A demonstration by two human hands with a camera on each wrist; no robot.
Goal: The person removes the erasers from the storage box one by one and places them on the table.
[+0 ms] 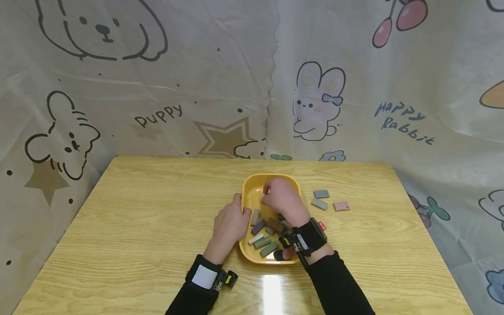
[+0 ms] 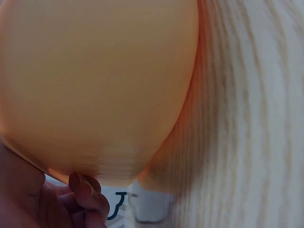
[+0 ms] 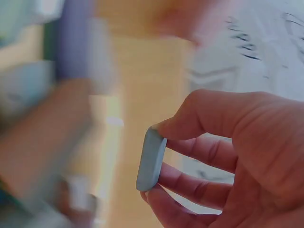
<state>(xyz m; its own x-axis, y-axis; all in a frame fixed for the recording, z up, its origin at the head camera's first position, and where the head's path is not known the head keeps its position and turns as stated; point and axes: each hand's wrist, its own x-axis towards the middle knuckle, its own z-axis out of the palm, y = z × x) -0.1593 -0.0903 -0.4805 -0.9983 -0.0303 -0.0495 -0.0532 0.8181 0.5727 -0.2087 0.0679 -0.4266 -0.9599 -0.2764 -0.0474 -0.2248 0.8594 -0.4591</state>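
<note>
Head view: your left hand (image 1: 229, 221) grips the left edge of the yellow tray (image 1: 253, 199), which rests right of centre on the tabletop (image 1: 138, 218), while your right hand (image 1: 284, 199) hangs over the tray's far right corner. If the left grip pulls unevenly, the tray could skid or tip. Your right wrist camera (image 1: 289, 240) dips over the tray's near right corner, so a turn of that wrist could knock the brown block (image 1: 275, 225) or hide the smaller pieces. The purple block (image 1: 258, 226), white block (image 1: 256, 239) and green block (image 1: 269, 249) lie loose toward the near edge and would probably slide if the tray jerked. Beyond the tray's right edge, the pink block (image 1: 341, 206) could be swept along by a stray sleeve. Left wrist view: your curled fingers show at the tray's outer wall; how firmly they press, you cannot tell. Right wrist view: your fingertips pinch a blue-gray block (image 3: 152, 159) at its two ends, other fingers curled behind; squeezed off-line, it could pivot or pop out, and blur behind it makes the spot below hard to judge.
</note>
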